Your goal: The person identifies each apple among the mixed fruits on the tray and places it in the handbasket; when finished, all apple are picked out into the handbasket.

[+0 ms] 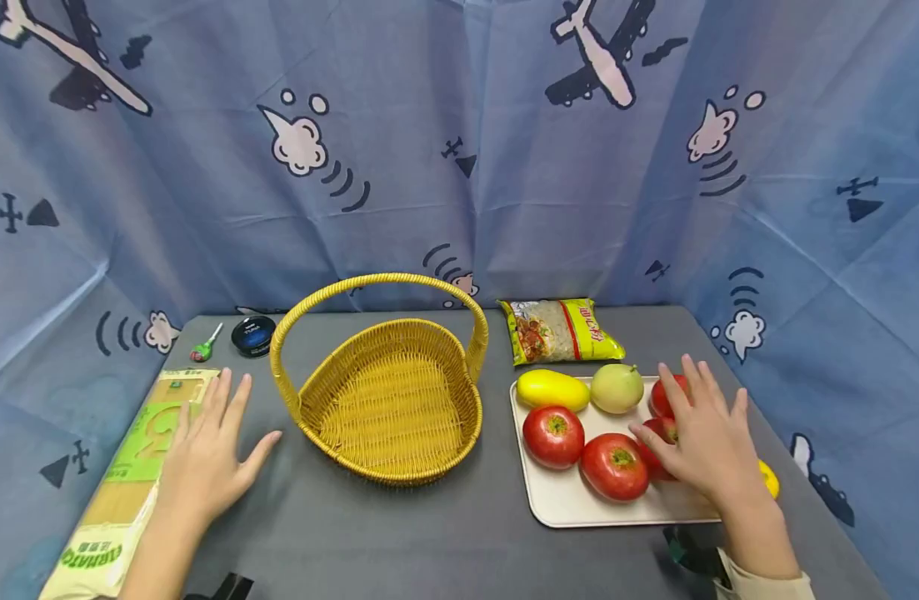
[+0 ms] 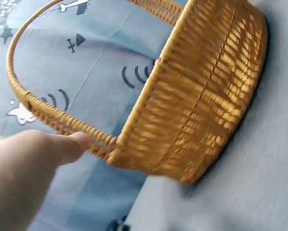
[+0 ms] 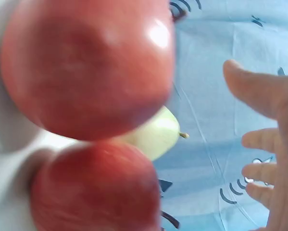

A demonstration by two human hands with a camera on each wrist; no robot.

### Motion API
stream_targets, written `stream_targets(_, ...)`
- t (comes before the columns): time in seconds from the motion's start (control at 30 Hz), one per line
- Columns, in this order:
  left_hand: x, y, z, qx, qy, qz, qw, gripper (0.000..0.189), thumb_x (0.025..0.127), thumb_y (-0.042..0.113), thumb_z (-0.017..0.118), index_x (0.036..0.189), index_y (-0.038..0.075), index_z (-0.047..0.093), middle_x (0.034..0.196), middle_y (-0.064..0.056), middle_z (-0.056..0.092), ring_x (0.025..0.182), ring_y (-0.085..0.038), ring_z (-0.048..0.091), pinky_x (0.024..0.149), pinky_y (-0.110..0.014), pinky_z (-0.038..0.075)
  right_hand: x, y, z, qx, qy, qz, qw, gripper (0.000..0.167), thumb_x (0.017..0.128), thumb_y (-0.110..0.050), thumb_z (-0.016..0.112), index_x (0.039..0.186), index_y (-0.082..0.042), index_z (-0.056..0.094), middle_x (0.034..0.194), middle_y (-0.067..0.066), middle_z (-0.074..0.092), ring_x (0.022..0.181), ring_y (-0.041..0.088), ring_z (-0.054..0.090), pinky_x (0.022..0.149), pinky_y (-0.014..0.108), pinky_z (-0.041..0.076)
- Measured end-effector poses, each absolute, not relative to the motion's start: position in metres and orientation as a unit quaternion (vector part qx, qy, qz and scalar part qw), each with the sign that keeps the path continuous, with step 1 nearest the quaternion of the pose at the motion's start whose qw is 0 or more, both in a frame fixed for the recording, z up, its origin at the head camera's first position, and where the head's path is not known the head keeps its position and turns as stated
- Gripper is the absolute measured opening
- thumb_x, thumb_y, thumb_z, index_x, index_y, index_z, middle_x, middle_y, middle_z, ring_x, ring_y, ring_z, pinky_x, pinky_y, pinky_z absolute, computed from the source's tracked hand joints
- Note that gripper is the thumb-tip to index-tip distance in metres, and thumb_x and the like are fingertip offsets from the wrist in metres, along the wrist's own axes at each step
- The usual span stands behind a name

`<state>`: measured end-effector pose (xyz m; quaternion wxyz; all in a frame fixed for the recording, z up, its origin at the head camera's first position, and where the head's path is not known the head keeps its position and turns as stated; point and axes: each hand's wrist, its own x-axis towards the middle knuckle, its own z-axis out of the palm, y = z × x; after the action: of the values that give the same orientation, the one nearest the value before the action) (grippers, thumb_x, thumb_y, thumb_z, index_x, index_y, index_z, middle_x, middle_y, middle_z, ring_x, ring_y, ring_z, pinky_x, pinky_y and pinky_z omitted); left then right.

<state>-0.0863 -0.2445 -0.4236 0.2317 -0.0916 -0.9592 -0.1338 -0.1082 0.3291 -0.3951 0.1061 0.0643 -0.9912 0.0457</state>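
Observation:
My left hand (image 1: 207, 454), fingers straight and thumb spread, overlaps the inner edge of a long pack of dry noodles (image 1: 132, 467) in the head view. To its right stands a golden wicker basket (image 1: 392, 408) with a tall arched handle; the left wrist view shows my thumb (image 2: 62, 147) overlapping the basket's handle. Over the right end of a white tray (image 1: 537, 492) my right hand (image 1: 706, 442) is spread, holding nothing. Red apples (image 1: 615, 468), a pale green pear (image 1: 616, 388) and a yellow mango (image 1: 552, 390) lie on the tray. My right hand partly hides two apples.
Behind the tray lies a yellow food packet (image 1: 556, 332). A round dark tin (image 1: 253, 336) and a green lollipop (image 1: 204, 346) are at the back left. Part of a yellow item (image 1: 769, 478) shows beside my right wrist. A blue patterned curtain (image 1: 399, 167) surrounds the grey table (image 1: 399, 542).

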Motion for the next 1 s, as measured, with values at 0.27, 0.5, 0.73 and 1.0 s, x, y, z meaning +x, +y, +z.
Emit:
stream_targets(0.27, -0.114, -0.228, -0.441, -0.129, -0.856, -0.46, 0.199, 0.071, 0.079, -0.004, 0.072, 0.142, 0.003, 0.039, 0.135, -0.012, 0.053, 0.123, -0.006, 0.051, 0.099, -0.018, 0.047, -0.116, 0.352, -0.38, 0.098, -0.98, 0.124, 0.119, 0.088, 0.083, -0.044, 0.068, 0.149, -0.005, 0.026, 0.153, 0.026, 0.021, 0.143, 0.042, 0.013, 0.11, 0.072, 0.006)
stream_targets(0.5, -0.126, -0.226, -0.449, -0.185, -0.729, -0.644, 0.141, 0.056, 0.078, -0.022, 0.061, 0.13, -0.013, 0.043, 0.123, 0.013, 0.06, 0.113, -0.003, 0.057, 0.094, -0.012, 0.048, -0.127, 0.379, -0.371, 0.097, -0.97, 0.213, 0.06, 0.085, 0.086, -0.033, 0.069, 0.151, -0.008, 0.02, 0.153, 0.027, 0.02, 0.134, 0.052, 0.021, 0.097, 0.079, 0.021)
stream_targets(0.73, -0.133, -0.221, -0.452, -0.2, -0.74, -0.631, 0.118, 0.053, 0.08, -0.017, 0.063, 0.128, -0.017, 0.042, 0.124, 0.001, 0.061, 0.115, -0.006, 0.057, 0.097, -0.011, 0.046, -0.138, 0.415, -0.366, 0.064, -0.965, 0.253, -0.005, 0.084, 0.087, -0.032, 0.067, 0.151, -0.006, 0.018, 0.148, 0.034, 0.023, 0.124, 0.059, 0.029, 0.093, 0.077, 0.028)
stream_targets(1.0, -0.129, -0.223, -0.456, -0.19, -0.73, -0.647, 0.115, 0.053, 0.078, -0.021, 0.062, 0.127, -0.017, 0.043, 0.124, -0.004, 0.061, 0.115, -0.006, 0.057, 0.097, -0.011, 0.045, -0.152, 0.446, -0.375, 0.067, -0.931, 0.344, -0.102, 0.075, 0.092, -0.024, 0.062, 0.148, 0.001, 0.02, 0.149, 0.031, 0.025, 0.131, 0.051, 0.025, 0.099, 0.075, 0.027)
